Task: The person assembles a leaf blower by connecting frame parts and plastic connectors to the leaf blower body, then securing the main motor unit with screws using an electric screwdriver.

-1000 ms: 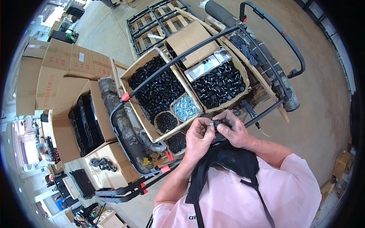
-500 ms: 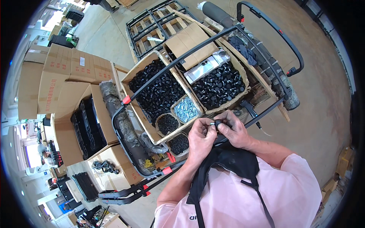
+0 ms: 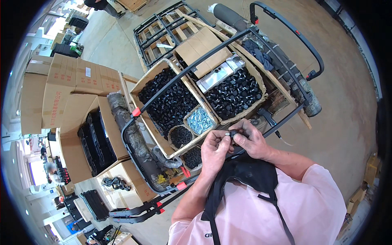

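Observation:
In front of my chest, my right hand (image 3: pixel 252 142) pinches a small black knob (image 3: pixel 233 133) between thumb and fingers. My left hand (image 3: pixel 215 148) is closed on a small silver bolt (image 3: pixel 227 133) that meets the knob's left side; whether the bolt is part of the knob, I cannot tell. Just beyond my hands stands an open box with black plastic caps (image 3: pixel 167 98). Beside it, another box holds black knobs with metal studs (image 3: pixel 234 94). Silver bolts (image 3: pixel 200 121) fill a small tub, and black screws (image 3: pixel 181 136) lie in a second one nearer me.
A black metal frame bar (image 3: pixel 175 75) crosses above the boxes. More black screws (image 3: pixel 192 157) sit close to my left forearm. Beside the right bar hangs a black power tool (image 3: pixel 267 116). Cardboard cartons (image 3: pixel 73 87) stand at left, and a wrapped roll (image 3: pixel 132 134) lies alongside the boxes.
Both hands stay pinched on the knob and bolt, with the fingers shifted slightly. The view has turned a little. At the far upper left, more of a person shows.

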Available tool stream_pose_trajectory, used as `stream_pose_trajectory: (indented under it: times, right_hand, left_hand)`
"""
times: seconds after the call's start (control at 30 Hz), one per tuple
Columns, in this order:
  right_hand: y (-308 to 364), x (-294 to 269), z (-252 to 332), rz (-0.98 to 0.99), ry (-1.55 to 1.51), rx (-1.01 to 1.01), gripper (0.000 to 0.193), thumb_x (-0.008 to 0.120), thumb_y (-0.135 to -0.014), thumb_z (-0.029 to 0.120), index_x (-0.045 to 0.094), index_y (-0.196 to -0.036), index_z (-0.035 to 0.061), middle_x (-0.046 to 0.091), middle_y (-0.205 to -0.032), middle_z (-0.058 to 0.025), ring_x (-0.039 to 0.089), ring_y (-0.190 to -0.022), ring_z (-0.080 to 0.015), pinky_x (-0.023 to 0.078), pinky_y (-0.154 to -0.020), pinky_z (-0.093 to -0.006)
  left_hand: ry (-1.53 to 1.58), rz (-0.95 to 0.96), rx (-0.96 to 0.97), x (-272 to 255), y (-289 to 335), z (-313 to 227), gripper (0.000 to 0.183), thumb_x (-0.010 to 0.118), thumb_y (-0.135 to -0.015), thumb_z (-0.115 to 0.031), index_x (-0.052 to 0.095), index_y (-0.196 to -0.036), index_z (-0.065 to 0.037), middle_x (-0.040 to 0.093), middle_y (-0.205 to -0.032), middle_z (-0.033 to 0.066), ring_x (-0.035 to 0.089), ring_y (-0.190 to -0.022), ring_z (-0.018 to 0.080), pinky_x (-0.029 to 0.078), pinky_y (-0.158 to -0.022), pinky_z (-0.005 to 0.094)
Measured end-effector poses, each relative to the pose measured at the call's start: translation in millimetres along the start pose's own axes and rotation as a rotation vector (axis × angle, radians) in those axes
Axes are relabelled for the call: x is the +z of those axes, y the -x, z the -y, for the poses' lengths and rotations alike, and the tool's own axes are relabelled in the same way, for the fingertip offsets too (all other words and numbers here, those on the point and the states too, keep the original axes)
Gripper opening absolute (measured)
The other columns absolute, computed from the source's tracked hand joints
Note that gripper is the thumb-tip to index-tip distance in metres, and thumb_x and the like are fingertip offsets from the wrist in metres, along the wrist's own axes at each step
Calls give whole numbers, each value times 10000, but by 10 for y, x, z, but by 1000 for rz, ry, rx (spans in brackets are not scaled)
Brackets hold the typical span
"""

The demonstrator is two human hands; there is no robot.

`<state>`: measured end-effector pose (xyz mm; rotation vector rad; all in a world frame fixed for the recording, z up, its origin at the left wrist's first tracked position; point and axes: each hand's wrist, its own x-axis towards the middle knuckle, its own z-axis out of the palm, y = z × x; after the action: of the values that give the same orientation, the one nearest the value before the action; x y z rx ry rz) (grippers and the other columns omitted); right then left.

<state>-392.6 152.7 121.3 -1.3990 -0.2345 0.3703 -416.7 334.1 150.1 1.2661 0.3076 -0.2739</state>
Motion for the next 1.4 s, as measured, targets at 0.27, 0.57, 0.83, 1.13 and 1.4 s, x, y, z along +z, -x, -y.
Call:
stream_pose_trajectory:
  times: [0.27, 0.57, 0.83, 1.13, 1.4]
  right_hand:
    - [-19, -5, 82, 45, -6, 17, 361, 648, -1065, 268, 547, -1285, 1, 634, -1122, -72, 620, -1015, -126, 535, -894, -306]
    - [-16, 8, 36, 30, 46, -15, 366, 652, -1064, 270, 551, -1276, -11, 636, -1100, -70, 620, -985, -118, 532, -862, -295]
    - [7, 37, -33, 5, -71, 55, 356, 644, -1068, 262, 559, -1273, -16, 642, -1097, -72, 621, -973, -113, 537, -849, -288]
    - [10, 41, -46, -10, -144, 105, 324, 621, -1076, 220, 549, -1277, -23, 642, -1120, -79, 627, -1012, -118, 551, -875, -289]
    - [-16, 53, -81, -38, -150, 43, 324, 626, -1076, 230, 554, -1278, -12, 639, -1093, -61, 621, -962, -94, 542, -826, -265]
  left_hand:
    - [-351, 29, 88, -152, -54, -1, 147, 690, -1000, -86, 620, -1057, 30, 683, -871, 36, 646, -745, 75, 539, -663, 238]
    - [-227, 14, 26, -54, -51, -69, 114, 664, -1002, -44, 594, -1069, 15, 653, -885, 29, 638, -749, 77, 530, -663, 234]
    - [-230, 5, 68, -71, -77, 45, 133, 677, -986, -35, 588, -1074, 7, 633, -898, 5, 598, -767, 44, 505, -662, 220]
    - [-278, -35, 87, -41, -97, 97, 125, 665, -980, -22, 599, -1079, 14, 628, -899, 1, 584, -769, 39, 496, -662, 219]
    - [-103, -51, 33, -8, -57, 47, 108, 643, -1017, -47, 606, -1094, 19, 664, -908, 29, 637, -768, 79, 551, -701, 237]
